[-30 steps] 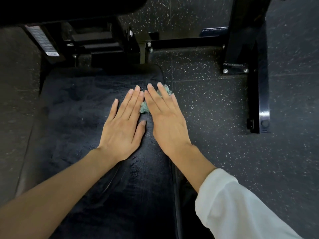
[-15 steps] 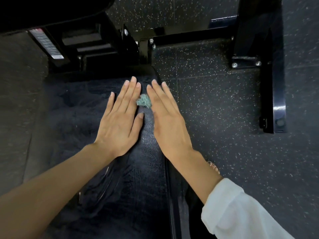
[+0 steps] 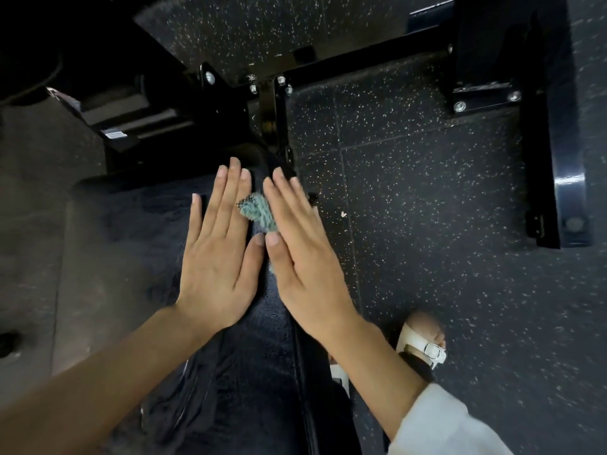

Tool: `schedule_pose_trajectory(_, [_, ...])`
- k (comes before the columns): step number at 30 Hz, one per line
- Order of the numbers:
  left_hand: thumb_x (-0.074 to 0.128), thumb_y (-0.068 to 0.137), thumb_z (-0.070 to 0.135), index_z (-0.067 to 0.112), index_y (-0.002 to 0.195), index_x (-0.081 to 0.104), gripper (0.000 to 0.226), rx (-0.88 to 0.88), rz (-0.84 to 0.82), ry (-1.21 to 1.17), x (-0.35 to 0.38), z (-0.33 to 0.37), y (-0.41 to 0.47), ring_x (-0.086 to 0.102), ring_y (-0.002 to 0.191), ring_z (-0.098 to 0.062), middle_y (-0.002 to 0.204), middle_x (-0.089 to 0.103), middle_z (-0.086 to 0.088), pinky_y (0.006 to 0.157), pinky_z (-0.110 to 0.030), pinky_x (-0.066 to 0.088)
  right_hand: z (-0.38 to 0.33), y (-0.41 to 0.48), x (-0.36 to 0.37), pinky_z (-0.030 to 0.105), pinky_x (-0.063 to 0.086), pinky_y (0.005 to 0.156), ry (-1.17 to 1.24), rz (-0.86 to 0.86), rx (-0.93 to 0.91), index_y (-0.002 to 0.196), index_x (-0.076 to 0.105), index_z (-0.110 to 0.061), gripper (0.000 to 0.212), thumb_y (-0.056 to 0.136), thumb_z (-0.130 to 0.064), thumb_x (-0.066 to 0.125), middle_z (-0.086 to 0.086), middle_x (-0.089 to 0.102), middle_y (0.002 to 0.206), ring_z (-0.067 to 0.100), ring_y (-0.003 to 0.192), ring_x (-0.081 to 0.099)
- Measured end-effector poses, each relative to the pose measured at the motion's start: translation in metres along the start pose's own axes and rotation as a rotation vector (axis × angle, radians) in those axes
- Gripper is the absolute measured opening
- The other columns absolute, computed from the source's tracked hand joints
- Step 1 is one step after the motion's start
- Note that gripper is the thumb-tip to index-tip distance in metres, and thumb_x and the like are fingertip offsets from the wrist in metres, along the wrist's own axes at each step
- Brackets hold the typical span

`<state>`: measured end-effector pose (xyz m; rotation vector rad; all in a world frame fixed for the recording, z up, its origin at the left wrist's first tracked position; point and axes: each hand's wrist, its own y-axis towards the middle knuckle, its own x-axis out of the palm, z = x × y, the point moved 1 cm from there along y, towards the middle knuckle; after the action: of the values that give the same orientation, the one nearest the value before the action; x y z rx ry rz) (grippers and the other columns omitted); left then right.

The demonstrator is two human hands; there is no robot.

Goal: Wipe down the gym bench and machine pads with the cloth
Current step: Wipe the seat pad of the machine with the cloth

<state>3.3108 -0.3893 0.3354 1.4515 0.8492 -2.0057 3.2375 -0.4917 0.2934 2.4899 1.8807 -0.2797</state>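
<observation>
Both hands slid forward along the surface (image 3: 108, 244); flat, open fingers (image 3: 230, 188) flank the cloth (image 3: 258, 211), right hand (image 3: 305, 264) overlapping it.

head: 1 view | faces steeply down | close over bench (image 3: 108, 257)

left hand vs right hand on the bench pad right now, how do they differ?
The left hand lies on the middle of the bench pad; the right hand sits at its right edge. The left forearm is bare; the right shows a white sleeve. The teal cloth shows between them, partly tucked under the right hand. Both are flat, palms down, fingers extended.
</observation>
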Motion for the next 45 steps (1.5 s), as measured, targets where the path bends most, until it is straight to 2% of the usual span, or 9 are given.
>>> schedule_pose_trajectory(5, [0.019, 0.103, 0.030, 0.008, 0.157, 0.008, 0.060, 0.027, 0.003, 0.010, 0.001, 0.001, 0.001, 0.000, 0.154, -0.017, 0.166, 0.002, -0.001, 0.123, -0.037, -0.006, 0.001, 0.008, 0.005, 0.031, -0.002, 0.124, 0.050, -0.023, 0.040, 0.156, 0.007, -0.021, 0.055, 0.105, -0.035, 0.021, -0.008, 0.004, 0.165, 0.001, 0.150, -0.006])
schedule_pose_trajectory(9, [0.019, 0.102, 0.028, 0.006, 0.157, 0.009, 0.060, 0.040, 0.007, 0.012, 0.002, 0.003, 0.003, 0.001, 0.154, -0.018, 0.166, 0.004, -0.002, 0.124, -0.038, -0.005, 0.002, 0.029, 0.007, 0.039, 0.006, 0.124, 0.095, -0.006, 0.054, 0.157, 0.009, -0.018, 0.056, 0.105, -0.035, 0.020, -0.007, 0.004, 0.165, 0.001, 0.150, -0.005])
schedule_pose_trajectory(17, [0.024, 0.100, 0.024, 0.000, 0.155, 0.012, 0.061, 0.029, 0.004, 0.044, 0.004, 0.002, 0.003, 0.004, 0.154, -0.020, 0.165, 0.011, -0.011, 0.124, -0.039, -0.004, 0.003, 0.066, 0.000, 0.044, 0.018, 0.122, 0.226, 0.017, 0.098, 0.156, 0.019, -0.016, 0.052, 0.107, -0.030, 0.027, -0.005, 0.014, 0.165, 0.005, 0.151, 0.007])
schedule_pose_trajectory(23, [0.023, 0.102, 0.028, 0.003, 0.156, 0.010, 0.061, 0.032, 0.004, 0.011, 0.002, 0.002, 0.003, 0.002, 0.154, -0.019, 0.166, 0.002, -0.002, 0.124, -0.037, -0.004, 0.008, 0.018, -0.003, 0.020, 0.009, 0.122, 0.232, -0.035, 0.078, 0.156, 0.018, -0.018, 0.054, 0.105, -0.034, 0.026, -0.009, 0.013, 0.165, 0.001, 0.150, 0.006])
schedule_pose_trajectory(26, [0.025, 0.103, 0.031, 0.007, 0.157, 0.006, 0.062, 0.080, -0.093, -0.043, -0.007, -0.007, 0.003, 0.000, 0.154, -0.020, 0.167, -0.003, 0.001, 0.123, -0.035, -0.005, 0.008, -0.012, -0.002, 0.017, 0.006, 0.120, 0.215, -0.061, 0.085, 0.156, 0.017, -0.020, 0.053, 0.105, -0.033, 0.025, -0.011, 0.012, 0.164, 0.000, 0.150, 0.005])
schedule_pose_trajectory(30, [0.022, 0.106, 0.039, 0.008, 0.158, 0.007, 0.062, 0.287, -0.245, 0.066, -0.024, -0.037, 0.006, 0.005, 0.154, -0.024, 0.167, 0.002, -0.005, 0.124, -0.034, 0.001, 0.008, -0.016, 0.001, 0.017, 0.007, 0.120, 0.219, -0.061, 0.116, 0.156, 0.016, -0.021, 0.054, 0.105, -0.036, 0.023, -0.013, 0.011, 0.164, -0.002, 0.150, 0.005])
schedule_pose_trajectory(36, [0.015, 0.106, 0.042, 0.013, 0.158, 0.003, 0.061, 0.367, -0.190, 0.122, -0.017, -0.046, 0.008, 0.007, 0.153, -0.023, 0.167, 0.000, 0.000, 0.124, -0.035, 0.004, 0.007, 0.040, -0.003, 0.016, 0.007, 0.120, 0.174, -0.043, 0.094, 0.156, 0.019, -0.016, 0.050, 0.108, -0.028, 0.027, -0.006, 0.014, 0.165, 0.002, 0.150, 0.007])
schedule_pose_trajectory(42, [0.015, 0.106, 0.042, 0.010, 0.158, 0.005, 0.062, 0.364, -0.170, 0.121, -0.017, -0.046, 0.008, 0.007, 0.153, -0.024, 0.167, 0.000, -0.001, 0.124, -0.037, 0.004, 0.008, 0.056, -0.001, 0.036, 0.016, 0.123, 0.162, 0.003, 0.047, 0.156, 0.021, -0.015, 0.051, 0.108, -0.031, 0.026, -0.004, 0.016, 0.165, 0.006, 0.151, 0.009])
schedule_pose_trajectory(45, [0.014, 0.106, 0.041, 0.008, 0.158, 0.005, 0.062, 0.377, -0.164, 0.127, -0.016, -0.047, 0.008, 0.006, 0.153, -0.024, 0.167, 0.000, -0.002, 0.124, -0.037, 0.004, 0.008, 0.031, 0.001, 0.038, 0.014, 0.124, 0.148, -0.017, 0.051, 0.157, 0.015, -0.018, 0.055, 0.105, -0.036, 0.021, -0.007, 0.011, 0.165, 0.003, 0.151, 0.004])
